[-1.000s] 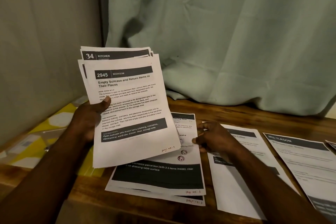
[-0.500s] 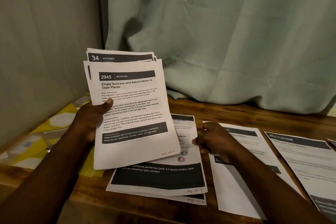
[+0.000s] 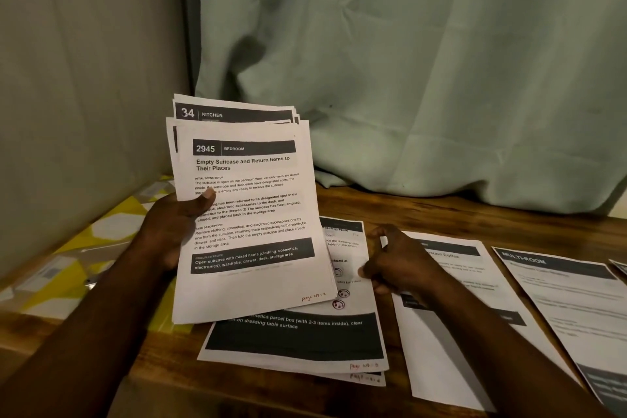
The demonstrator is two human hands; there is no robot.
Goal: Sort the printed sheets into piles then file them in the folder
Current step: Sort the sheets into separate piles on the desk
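- While the left hand (image 3: 173, 227) grips a held stack (image 3: 251, 288) of printed sheets above the table's left half, thumb clamped across the front page and fingers hidden behind, the pages stand in portrait, long axis rising from the near edge toward the curtain (image 3: 424, 78).
- The front page is headed "2945 BEDROOM"; a second, "34 KITCHEN", peeks out above it, with further edges behind that are too bunched to count.
- Directly beneath, a bedroom pile (image 3: 295, 339) lies flat at the table's near-centre, headings at the far end; two handwritten page marks show at its stepped lower edges.
- The right hand (image 3: 397, 265) sits over the seam between that pile and the coffee sheet (image 3: 441, 360), fingers loosely bent and holding nothing that can be seen.
- Right of it lies one "MULTI-ROOM" sheet (image 3: 570, 305), and the corner of a fourth paper (image 3: 620, 266) shows at the right edge.
- All three full layouts run lengthwise from near edge to far edge.
- One yellow-patterned folder (image 3: 112, 224) lies flat in the wooden table's (image 3: 458, 214) left corner, against the wall (image 3: 84, 78).
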